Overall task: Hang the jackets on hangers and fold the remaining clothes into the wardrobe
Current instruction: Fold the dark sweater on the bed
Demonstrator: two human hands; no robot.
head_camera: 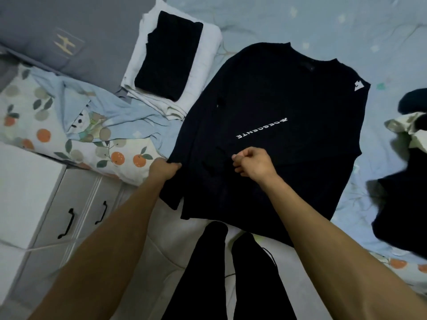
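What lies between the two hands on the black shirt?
In the head view, only black shirt fabric lies between the left hand and the right hand.

Black shirt (277, 139) with white lettering. Pale blue sheet (335, 26); orange-fruit print on white quilt (30, 125). Grey pillow (69, 31).

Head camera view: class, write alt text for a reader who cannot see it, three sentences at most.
A black shirt with white lettering lies spread on a pale blue bed; the left hand grips its edge, the right hand pinches its middle. At upper left sits a stack of folded clothes, black on white. More dark clothes lie heaped at right.
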